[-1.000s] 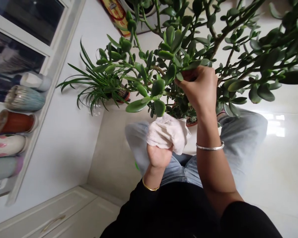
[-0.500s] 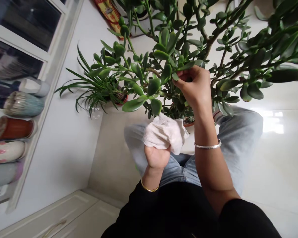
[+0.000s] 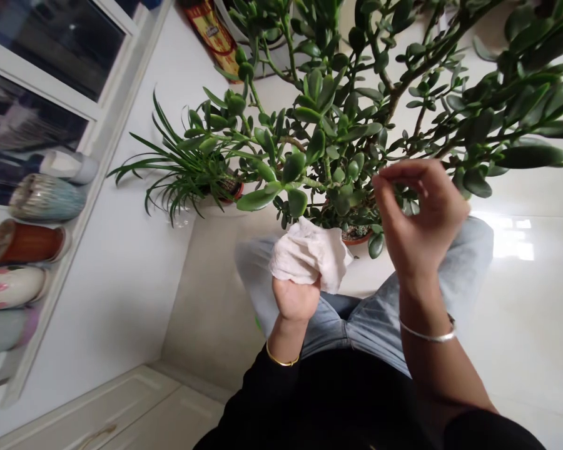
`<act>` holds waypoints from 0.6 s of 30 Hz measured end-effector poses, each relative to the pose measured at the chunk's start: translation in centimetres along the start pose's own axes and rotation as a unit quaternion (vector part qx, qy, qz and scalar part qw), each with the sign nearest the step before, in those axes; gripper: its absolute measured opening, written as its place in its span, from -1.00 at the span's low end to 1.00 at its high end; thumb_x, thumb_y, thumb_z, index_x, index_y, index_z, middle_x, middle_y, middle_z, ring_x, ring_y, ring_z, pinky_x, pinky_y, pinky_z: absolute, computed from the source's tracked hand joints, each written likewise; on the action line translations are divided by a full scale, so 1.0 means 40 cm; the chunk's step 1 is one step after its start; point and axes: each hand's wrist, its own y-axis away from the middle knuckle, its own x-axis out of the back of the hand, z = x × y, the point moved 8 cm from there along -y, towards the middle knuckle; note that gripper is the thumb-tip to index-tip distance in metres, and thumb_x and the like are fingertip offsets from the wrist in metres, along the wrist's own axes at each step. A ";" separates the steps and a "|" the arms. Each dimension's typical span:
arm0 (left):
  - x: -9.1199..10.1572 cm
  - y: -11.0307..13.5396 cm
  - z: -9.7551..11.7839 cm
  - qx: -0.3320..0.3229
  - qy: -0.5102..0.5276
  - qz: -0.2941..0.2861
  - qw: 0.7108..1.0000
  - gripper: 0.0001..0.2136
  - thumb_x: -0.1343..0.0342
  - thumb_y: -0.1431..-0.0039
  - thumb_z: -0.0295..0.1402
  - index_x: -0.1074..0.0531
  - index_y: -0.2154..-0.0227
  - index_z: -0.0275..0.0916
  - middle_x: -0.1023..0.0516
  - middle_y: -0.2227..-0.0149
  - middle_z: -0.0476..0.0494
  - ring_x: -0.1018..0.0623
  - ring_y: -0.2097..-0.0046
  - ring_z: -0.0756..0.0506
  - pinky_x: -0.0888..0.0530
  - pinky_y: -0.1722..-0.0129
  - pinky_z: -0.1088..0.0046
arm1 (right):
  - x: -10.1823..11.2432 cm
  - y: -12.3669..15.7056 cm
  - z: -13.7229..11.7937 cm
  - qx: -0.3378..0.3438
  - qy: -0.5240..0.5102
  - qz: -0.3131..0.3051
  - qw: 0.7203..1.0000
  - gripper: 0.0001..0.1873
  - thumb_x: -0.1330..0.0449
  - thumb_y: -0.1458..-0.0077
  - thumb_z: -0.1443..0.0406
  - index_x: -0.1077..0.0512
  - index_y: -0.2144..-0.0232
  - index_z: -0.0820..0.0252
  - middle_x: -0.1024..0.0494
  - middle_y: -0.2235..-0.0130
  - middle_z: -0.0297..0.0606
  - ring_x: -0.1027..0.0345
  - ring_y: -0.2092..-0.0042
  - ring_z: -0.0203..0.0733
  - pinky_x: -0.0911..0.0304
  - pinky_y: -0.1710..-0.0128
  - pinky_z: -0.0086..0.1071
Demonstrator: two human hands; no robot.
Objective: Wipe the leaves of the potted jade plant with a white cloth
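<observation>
A large jade plant (image 3: pixel 309 162) with thick green leaves spreads across the upper part of the view. My left hand (image 3: pixel 296 299) is palm up below its leaves, holding a crumpled white cloth (image 3: pixel 309 253) that covers the fingers. My right hand (image 3: pixel 422 215) is in the air at the plant's right side, in front of its lower branches. Its thumb and forefinger are pinched at the tips in a ring; whether something small is between them I cannot make out. Part of the brown pot (image 3: pixel 356 239) shows behind the cloth.
A spiky-leaved plant (image 3: pixel 182 169) in a small pot stands left of the jade plant. Several pots, including a brown one (image 3: pixel 25 242), line the windowsill at left. A red and yellow package (image 3: pixel 213 37) is at the top. White cabinet doors (image 3: pixel 122 406) are at lower left.
My right hand has let go of the jade leaf it was touching and moved right and toward me, fingertips still pinched. My left hand stays in place with the cloth.
</observation>
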 end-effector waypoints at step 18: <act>0.030 -0.028 0.111 -0.107 -0.012 -0.011 0.994 -0.64 -0.17 -0.19 0.04 -0.63 0.14 -0.08 -0.69 0.15 -0.13 -0.64 -0.01 -0.23 -0.58 0.07 0.25 | -0.184 0.206 0.056 -0.376 -0.339 -0.290 0.812 -0.67 -0.31 -0.20 -0.01 -0.56 0.28 0.12 -0.38 0.60 -0.47 -0.13 0.63 -0.40 -0.07 0.67 -0.50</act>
